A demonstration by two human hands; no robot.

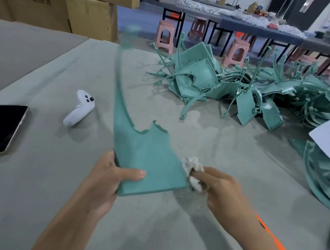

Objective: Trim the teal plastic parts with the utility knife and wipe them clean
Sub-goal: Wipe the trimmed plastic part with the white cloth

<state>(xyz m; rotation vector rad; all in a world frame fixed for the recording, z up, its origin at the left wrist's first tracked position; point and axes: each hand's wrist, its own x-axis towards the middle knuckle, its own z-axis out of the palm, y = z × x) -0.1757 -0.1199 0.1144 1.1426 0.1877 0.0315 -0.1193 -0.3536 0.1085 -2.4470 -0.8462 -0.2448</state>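
The left hand point(105, 177) grips the teal plastic part point(147, 159) by its near left corner, thumb across its face, while the right hand point(220, 191) pinches a white cloth wad point(193, 170) against the part's right edge, above the grey table point(55, 185).

Grey cloth-covered table point(34, 193) — black phone point(1, 129), white controller point(79, 108) at left, heap of teal parts point(243, 89) beyond.
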